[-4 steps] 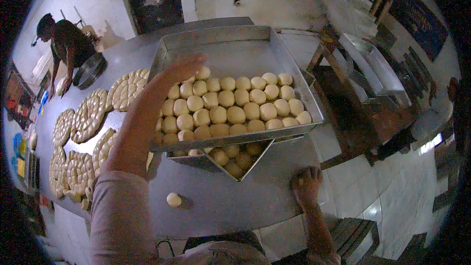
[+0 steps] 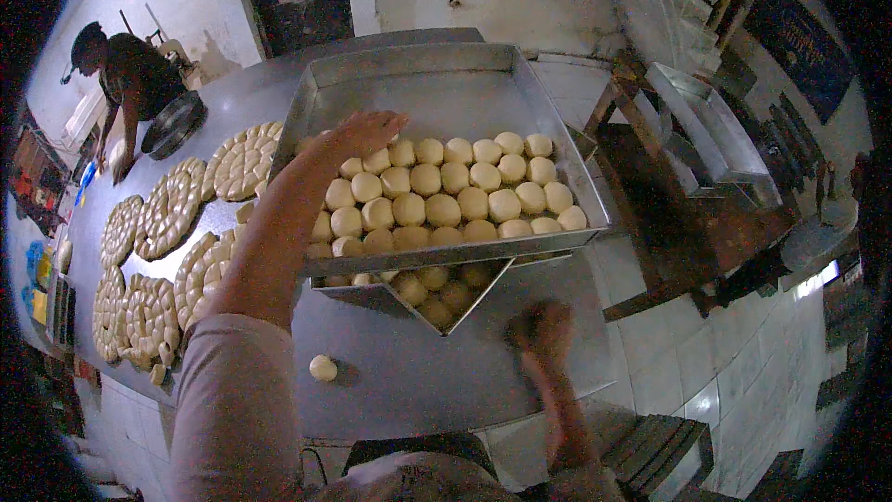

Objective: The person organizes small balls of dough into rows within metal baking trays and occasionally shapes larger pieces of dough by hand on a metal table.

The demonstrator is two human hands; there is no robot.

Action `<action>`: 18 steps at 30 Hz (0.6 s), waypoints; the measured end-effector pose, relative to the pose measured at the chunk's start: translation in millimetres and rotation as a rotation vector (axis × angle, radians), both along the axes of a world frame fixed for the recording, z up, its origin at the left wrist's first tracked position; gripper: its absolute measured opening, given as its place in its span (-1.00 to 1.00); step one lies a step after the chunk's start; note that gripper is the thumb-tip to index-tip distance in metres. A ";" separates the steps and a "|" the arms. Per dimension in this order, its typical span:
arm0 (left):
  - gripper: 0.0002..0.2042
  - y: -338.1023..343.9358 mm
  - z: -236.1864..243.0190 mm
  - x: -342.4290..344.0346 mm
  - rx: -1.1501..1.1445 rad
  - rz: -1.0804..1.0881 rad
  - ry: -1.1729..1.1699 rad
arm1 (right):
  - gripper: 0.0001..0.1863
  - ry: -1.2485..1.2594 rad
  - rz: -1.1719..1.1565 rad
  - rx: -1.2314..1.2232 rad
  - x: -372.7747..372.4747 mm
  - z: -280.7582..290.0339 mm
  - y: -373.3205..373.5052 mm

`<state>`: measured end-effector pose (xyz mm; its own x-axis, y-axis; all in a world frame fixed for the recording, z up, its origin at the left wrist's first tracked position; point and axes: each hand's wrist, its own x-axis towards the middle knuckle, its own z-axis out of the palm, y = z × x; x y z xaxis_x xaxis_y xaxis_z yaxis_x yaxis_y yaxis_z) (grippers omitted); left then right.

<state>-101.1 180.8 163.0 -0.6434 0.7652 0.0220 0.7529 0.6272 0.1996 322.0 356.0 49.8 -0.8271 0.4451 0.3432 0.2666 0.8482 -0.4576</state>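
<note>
A large metal tray (image 2: 437, 88) rests on top of another tray (image 2: 372, 296); its near half holds rows of several pale dough balls (image 2: 444, 209). My left hand (image 2: 364, 133) reaches over the tray's left side, palm down on the back row of balls; whether it holds one I cannot tell. My right hand (image 2: 542, 330) is blurred on the grey table (image 2: 418, 390) just in front of the trays, fingers curled; its contents are hidden. A single dough ball (image 2: 322, 368) lies on the table near my left elbow.
Round clusters of dough balls (image 2: 167, 209) cover the table's left side. Another person (image 2: 130, 84) bends over the far left end beside a dark round pan (image 2: 175, 123). A wooden stand with an empty metal tray (image 2: 711, 130) is at the right, over a tiled floor.
My right hand has moved a little left and away along the table and is now blurred. My left hand stays over the tray.
</note>
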 end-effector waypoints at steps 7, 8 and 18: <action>-0.54 -25.5 46.2 55.6 -0.046 0.034 0.459 | -0.73 -0.150 0.031 0.336 26.3 -12.5 53.4; -0.57 -30.8 58.2 70.5 0.034 0.055 0.458 | -0.73 -0.151 -0.039 0.120 -7.1 28.3 23.4; -0.72 -106.6 108.4 264.7 0.407 0.003 0.365 | -0.60 -0.158 -0.074 0.437 29.6 0.2 46.9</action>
